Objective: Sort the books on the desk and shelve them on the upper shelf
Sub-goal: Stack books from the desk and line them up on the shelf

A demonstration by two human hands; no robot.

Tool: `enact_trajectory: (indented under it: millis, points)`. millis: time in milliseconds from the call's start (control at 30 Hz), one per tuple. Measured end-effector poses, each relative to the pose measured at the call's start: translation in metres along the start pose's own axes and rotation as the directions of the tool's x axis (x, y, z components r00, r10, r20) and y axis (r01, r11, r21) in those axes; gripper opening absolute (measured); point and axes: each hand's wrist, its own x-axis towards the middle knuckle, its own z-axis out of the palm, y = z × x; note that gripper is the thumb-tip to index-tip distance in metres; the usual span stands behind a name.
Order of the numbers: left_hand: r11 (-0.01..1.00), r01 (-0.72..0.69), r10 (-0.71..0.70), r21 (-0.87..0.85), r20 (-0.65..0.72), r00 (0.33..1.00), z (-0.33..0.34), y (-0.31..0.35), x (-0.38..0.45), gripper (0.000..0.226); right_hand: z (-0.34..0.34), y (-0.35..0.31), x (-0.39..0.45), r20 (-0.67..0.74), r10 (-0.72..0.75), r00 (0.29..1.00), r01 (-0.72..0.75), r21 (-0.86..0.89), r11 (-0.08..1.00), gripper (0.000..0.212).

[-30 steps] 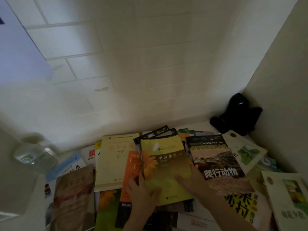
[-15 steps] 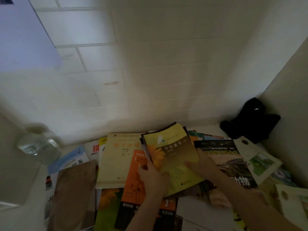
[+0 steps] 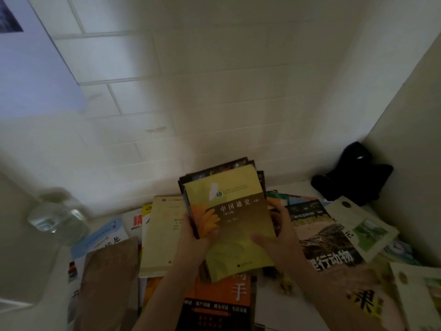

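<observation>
fingers [image 3: 211,231] of the left hand [image 3: 194,242] curl round the left edge of a small stack of books [image 3: 229,218], thumb on the yellow top cover; the right hand [image 3: 279,240] grips its right edge. the stack is tilted up above other books [image 3: 160,235] spread over the table [image 3: 269,304].

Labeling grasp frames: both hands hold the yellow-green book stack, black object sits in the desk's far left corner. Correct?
Not quite. The head view shows the black object in the far right corner, not the left. Both the left hand and right hand do hold the yellow-green book stack.
</observation>
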Motion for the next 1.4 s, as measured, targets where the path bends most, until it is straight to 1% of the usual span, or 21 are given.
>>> enact_trajectory:
  millis: [67, 100, 167, 233, 333, 400, 467, 533, 633, 700, 767, 867, 967, 1033, 1100, 1133, 1167, 1233, 1300, 1333, 1400]
  points:
    - [0.98, -0.186, 0.178, 0.068, 0.107, 0.978, -0.012, 0.019, -0.005, 0.062, 0.008, -0.013, 0.002, 0.001, -0.063, 0.998, 0.063, 0.054, 0.997, 0.074]
    - [0.962, -0.25, 0.233, 0.107, 0.148, 0.961, -0.017, 0.025, -0.006, 0.064, 0.013, -0.017, 0.003, 0.007, -0.092, 0.996, 0.092, 0.054, 0.994, 0.071]
    - [0.948, -0.296, 0.268, 0.12, 0.205, 0.941, -0.021, 0.033, -0.011, 0.067, 0.023, -0.018, 0.0, 0.035, -0.098, 0.995, 0.096, 0.048, 0.994, 0.07]
    - [0.954, -0.282, 0.257, 0.098, 0.211, 0.943, -0.025, 0.025, -0.015, 0.072, 0.031, -0.01, -0.009, 0.066, -0.084, 0.994, 0.081, 0.05, 0.995, 0.074]
    - [0.964, -0.248, 0.234, 0.096, 0.135, 0.963, -0.03, 0.002, -0.015, 0.08, 0.044, 0.003, -0.018, 0.034, -0.089, 0.995, 0.088, 0.04, 0.995, 0.076]
    - [0.965, -0.239, 0.232, 0.104, 0.071, 0.97, -0.03, -0.008, -0.012, 0.077, 0.051, 0.007, -0.018, -0.015, -0.091, 0.996, 0.091, 0.073, 0.993, 0.075]
    - [0.965, -0.234, 0.23, 0.119, 0.044, 0.972, -0.028, -0.012, -0.01, 0.067, 0.054, 0.005, -0.019, -0.052, -0.101, 0.994, 0.105, 0.086, 0.991, 0.074]
    - [0.967, -0.228, 0.223, 0.117, 0.052, 0.973, -0.028, -0.012, -0.009, 0.062, 0.053, 0.006, -0.021, -0.061, -0.101, 0.993, 0.106, 0.071, 0.992, 0.074]
    - [0.96, -0.224, 0.206, 0.171, 0.114, 0.972, -0.035, -0.017, -0.005, 0.076, 0.049, 0.011, -0.025, -0.024, -0.076, 0.997, 0.077, 0.036, 0.996, 0.076]
    - [0.945, -0.221, 0.194, 0.24, 0.133, 0.972, -0.037, -0.021, -0.004, 0.079, 0.048, 0.012, -0.027, 0.025, -0.06, 0.998, 0.059, 0.045, 0.997, 0.076]
    - [0.939, -0.218, 0.192, 0.265, 0.118, 0.974, -0.036, -0.025, -0.004, 0.075, 0.048, 0.011, -0.026, 0.046, -0.052, 0.998, 0.051, 0.031, 0.998, 0.073]
    - [0.946, -0.196, 0.181, 0.259, 0.081, 0.98, -0.027, -0.019, -0.007, 0.072, 0.045, 0.006, -0.025, 0.012, -0.063, 0.998, 0.063, 0.013, 0.998, 0.062]
    - [0.952, -0.157, 0.136, 0.263, 0.096, 0.986, -0.004, -0.008, -0.005, 0.07, 0.019, -0.01, -0.027, -0.021, -0.032, 0.999, 0.032, -0.006, 0.999, 0.052]
    - [0.95, -0.092, 0.064, 0.299, 0.103, 0.993, 0.018, -0.006, -0.007, 0.067, -0.012, -0.02, -0.026, -0.042, 0.031, 0.999, -0.034, -0.089, 0.995, 0.042]
    - [0.959, -0.001, -0.046, 0.282, 0.161, 0.986, 0.047, -0.005, -0.017, 0.063, -0.05, -0.026, -0.027, -0.085, 0.114, 0.99, -0.129, -0.207, 0.97, 0.035]
    - [0.964, 0.012, -0.072, 0.266, 0.217, 0.973, 0.064, -0.004, -0.025, 0.057, -0.069, -0.027, -0.028, -0.098, 0.164, 0.982, -0.184, -0.252, 0.95, 0.032]
    - [0.959, 0.014, -0.084, 0.285, 0.238, 0.967, 0.081, -0.011, -0.029, 0.049, -0.087, -0.028, -0.03, -0.104, 0.204, 0.973, -0.226, -0.287, 0.931, 0.028]
    - [0.936, 0.049, -0.14, 0.348, 0.24, 0.961, 0.115, -0.023, -0.038, 0.044, -0.12, -0.024, -0.034, -0.09, 0.267, 0.959, -0.281, -0.358, 0.89, 0.017]
    - [0.914, 0.129, -0.236, 0.386, 0.244, 0.941, 0.145, -0.038, -0.04, 0.049, -0.148, -0.015, -0.033, -0.109, 0.325, 0.939, -0.34, -0.413, 0.845, 0.011]
    - [0.89, 0.17, -0.292, 0.424, 0.242, 0.925, 0.158, -0.045, -0.04, 0.061, -0.16, -0.007, -0.032, -0.114, 0.34, 0.933, -0.353, -0.453, 0.819, 0.014]
    - [0.833, 0.238, -0.379, 0.5, 0.202, 0.903, 0.18, -0.063, -0.034, 0.099, -0.177, 0.013, -0.027, -0.102, 0.39, 0.915, -0.385, -0.51, 0.769, 0.024]
